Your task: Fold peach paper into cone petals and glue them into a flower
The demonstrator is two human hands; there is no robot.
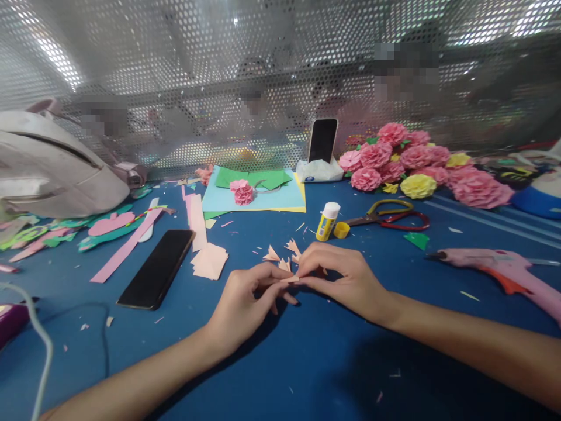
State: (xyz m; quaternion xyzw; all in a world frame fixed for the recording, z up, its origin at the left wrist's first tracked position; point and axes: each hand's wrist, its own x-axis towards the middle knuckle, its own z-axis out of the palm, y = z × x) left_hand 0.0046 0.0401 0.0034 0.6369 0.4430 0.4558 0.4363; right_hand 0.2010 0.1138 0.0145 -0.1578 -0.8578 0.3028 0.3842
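Observation:
A small piece of peach paper point(290, 279) is pinched between both hands, just above the blue tabletop. My left hand point(249, 301) grips its left end between thumb and fingers. From the other side, my right hand point(339, 272) closes thumb and fingertips on the right end. Right behind the fingers lie several small folded peach paper pieces point(272, 254), partly covered by my right hand. A stack of peach paper cutouts point(210, 261) sits left of my left hand. Beyond my right hand stand an uncapped glue stick point(328, 222) and its yellow cap point(341, 230).
Scissors point(381, 216) and a pink glue gun point(491, 266) lie at right. A black phone point(156, 269) rests at left, near paper strips point(127, 245) and a bag point(56, 164). Pink and yellow paper flowers point(407, 158) are heaped at the back, before a perforated metal panel point(197, 88).

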